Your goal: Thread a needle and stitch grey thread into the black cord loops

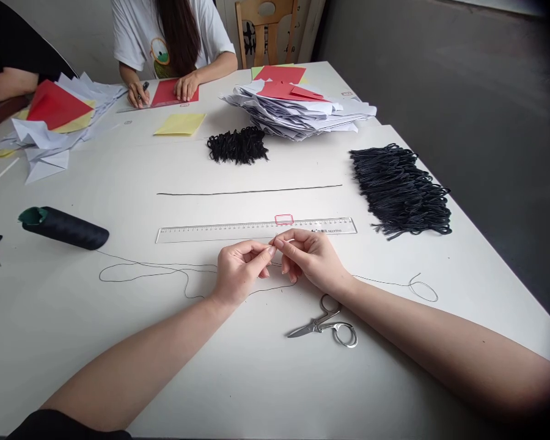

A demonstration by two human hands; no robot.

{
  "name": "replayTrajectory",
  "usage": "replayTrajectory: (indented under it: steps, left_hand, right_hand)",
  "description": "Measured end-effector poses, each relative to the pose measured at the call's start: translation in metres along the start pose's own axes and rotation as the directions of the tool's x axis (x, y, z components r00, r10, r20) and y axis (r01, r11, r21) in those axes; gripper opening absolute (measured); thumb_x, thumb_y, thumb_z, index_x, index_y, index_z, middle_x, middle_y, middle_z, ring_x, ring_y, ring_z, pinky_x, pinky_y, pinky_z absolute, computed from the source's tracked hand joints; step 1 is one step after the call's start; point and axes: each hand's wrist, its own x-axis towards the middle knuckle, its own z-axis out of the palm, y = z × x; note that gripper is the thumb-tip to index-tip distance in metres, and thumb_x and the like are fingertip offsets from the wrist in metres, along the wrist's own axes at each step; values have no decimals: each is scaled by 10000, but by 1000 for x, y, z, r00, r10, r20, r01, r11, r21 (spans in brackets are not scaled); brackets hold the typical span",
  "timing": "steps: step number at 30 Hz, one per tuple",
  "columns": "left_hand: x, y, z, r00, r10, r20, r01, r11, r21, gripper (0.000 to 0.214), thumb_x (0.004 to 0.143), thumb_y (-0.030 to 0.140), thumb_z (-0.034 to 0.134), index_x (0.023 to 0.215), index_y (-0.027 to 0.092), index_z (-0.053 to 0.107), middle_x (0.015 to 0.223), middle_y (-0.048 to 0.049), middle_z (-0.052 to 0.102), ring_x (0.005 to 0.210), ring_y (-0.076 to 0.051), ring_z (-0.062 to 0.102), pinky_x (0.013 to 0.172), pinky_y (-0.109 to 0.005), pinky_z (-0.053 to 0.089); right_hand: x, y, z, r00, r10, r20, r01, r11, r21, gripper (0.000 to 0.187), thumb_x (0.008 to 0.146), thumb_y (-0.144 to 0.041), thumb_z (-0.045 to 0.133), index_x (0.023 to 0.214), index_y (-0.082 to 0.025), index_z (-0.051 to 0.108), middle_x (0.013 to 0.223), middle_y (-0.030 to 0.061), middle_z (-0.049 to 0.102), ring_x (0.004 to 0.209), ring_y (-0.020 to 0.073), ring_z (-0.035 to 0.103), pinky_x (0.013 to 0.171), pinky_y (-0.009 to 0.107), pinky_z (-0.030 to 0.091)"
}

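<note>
Lying nearest: scissors [319, 325], handles spread, flat on the white table [187, 379] beside the right forearm, with nobody holding them.
Left hand [236, 271]: thumb and forefinger closed in a pinch, other fingers loosely curled; it seems to have hold of the thread, though the bit at the tips is too fine for me to make out.
Right hand [315, 260]: pinched the same way, its tips meeting the left's, apparently on that same thread.
Thread [385, 282]: slack loops run between spool and hands, and a loose end curls beyond the right forearm; I'd call this piece partway done, not yet cut from the spool.
Spool [73, 230]: on its side at the left, black thread wound round a green tube; the open end shows, its inside too small to read.
Ruler [238, 231]: clear plastic, just beyond the hands.
Straight strand [252, 192]: laid out past the ruler, not looped.
Large bundle [403, 192]: looped black cords at the right, seemingly finished; how many remain I can't tell.
Small bundle [237, 145]: shorter black loops, farther off, likewise looking done.
Paper stack [302, 116]: white sheets with red ones on top.
Co-worker [137, 52]: across the table, pen in hand over a red sheet [165, 91].
</note>
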Motion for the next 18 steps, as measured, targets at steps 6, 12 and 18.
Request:
replayTrajectory:
  steps: [6,12,18]
  left_hand:
    - [-1,0,0,1000,0,14,0,1000,1,166,770,318,690,688,174,707,551,11,598,474,-106,533,481,-233,444]
    - [0,-1,-1,999,-3,33,3,1000,-2,171,779,327,688,698,177,706,559,6,605,485,-111,544,487,-238,455]
    - [0,1,0,1000,7,26,-7,1000,-4,184,775,334,686,684,175,696,574,-1,613,479,-107,527,483,-241,462]
  right_hand:
    - [-1,-2,0,1000,16,-4,-16,1000,-1,394,849,-522,594,835,-130,567,538,-8,584,384,69,497,384,178,395]
    - [-1,-3,2,999,38,-8,-38,999,2,402,841,-533,598,838,-133,555,528,-6,582,377,77,496,376,184,391]
    - [0,-5,0,999,43,23,-44,999,20,387,856,-510,585,875,-124,583,588,15,621,407,79,524,399,187,413]
